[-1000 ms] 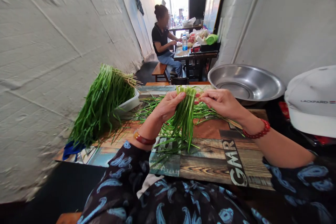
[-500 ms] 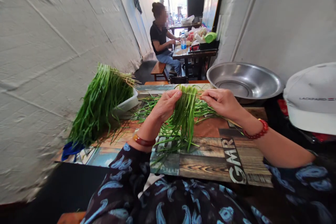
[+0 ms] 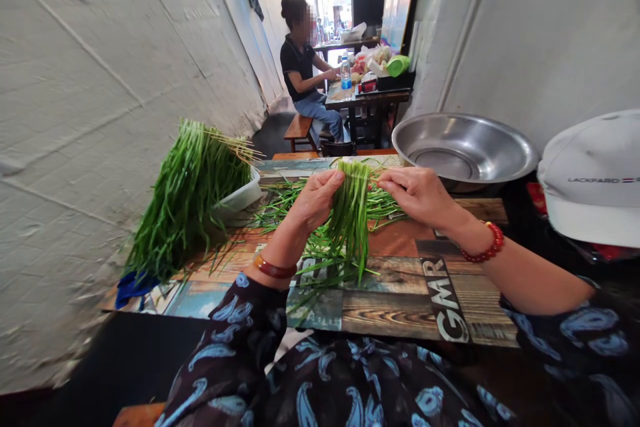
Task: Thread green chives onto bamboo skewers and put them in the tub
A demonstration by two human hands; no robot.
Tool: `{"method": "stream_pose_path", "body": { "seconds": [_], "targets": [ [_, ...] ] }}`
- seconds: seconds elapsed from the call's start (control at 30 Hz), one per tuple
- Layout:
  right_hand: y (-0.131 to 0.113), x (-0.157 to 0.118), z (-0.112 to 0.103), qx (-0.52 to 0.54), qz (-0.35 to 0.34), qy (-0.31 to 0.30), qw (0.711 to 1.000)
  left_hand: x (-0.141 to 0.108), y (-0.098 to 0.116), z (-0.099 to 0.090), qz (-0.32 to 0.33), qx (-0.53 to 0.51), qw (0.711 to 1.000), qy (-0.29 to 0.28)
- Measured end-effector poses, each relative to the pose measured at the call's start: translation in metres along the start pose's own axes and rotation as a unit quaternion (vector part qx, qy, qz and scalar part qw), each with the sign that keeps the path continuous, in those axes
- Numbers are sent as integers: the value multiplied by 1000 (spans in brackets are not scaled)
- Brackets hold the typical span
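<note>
A bunch of long green stalks (image 3: 354, 213) hangs at the middle of the patterned table (image 3: 395, 310), pale ends up. My left hand (image 3: 320, 197) is closed on its upper left side, thumb and fingers pinched. At the right of the bunch's top, my right hand (image 3: 415, 193) is closed in a pinch on a thin stick, mostly hidden by the fingers. Loose green stalks (image 3: 285, 203) lie on the table behind and under the bunch. To the left, a big heap of skewered greens (image 3: 185, 193) droops over a white plastic tub (image 3: 243, 196).
A wide steel basin (image 3: 465, 150) stands at the back right, beside a white cap (image 3: 595, 180). A blue cloth (image 3: 134, 288) lies at the table's left corner. Farther off, a person (image 3: 303, 73) sits at another table with a water bottle (image 3: 345, 75) and bags.
The whole view has shifted slightly. My right hand has moved a little closer to the bunch. The seated person's arm has moved a little.
</note>
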State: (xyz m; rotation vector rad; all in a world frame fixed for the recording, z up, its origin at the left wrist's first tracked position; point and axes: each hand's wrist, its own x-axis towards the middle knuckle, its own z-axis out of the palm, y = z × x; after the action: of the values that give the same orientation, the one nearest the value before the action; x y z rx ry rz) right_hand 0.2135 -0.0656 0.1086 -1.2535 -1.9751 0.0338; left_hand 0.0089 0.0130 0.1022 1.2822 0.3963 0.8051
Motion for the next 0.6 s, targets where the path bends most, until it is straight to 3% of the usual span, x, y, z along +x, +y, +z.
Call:
{"method": "stream_pose_path", "body": {
  "seconds": [0.2,0.4,0.6],
  "targets": [
    [-11,9,1,-6,-6,-3,1000,0,-5,0,-1,17,1000,-2],
    [-14,17,-2,25,42,-22,999,-2,-1,-4,33,37,998,-25],
    [-14,12,-6,13,40,-15,999,-5,0,-9,21,45,998,27]
  ]
}}
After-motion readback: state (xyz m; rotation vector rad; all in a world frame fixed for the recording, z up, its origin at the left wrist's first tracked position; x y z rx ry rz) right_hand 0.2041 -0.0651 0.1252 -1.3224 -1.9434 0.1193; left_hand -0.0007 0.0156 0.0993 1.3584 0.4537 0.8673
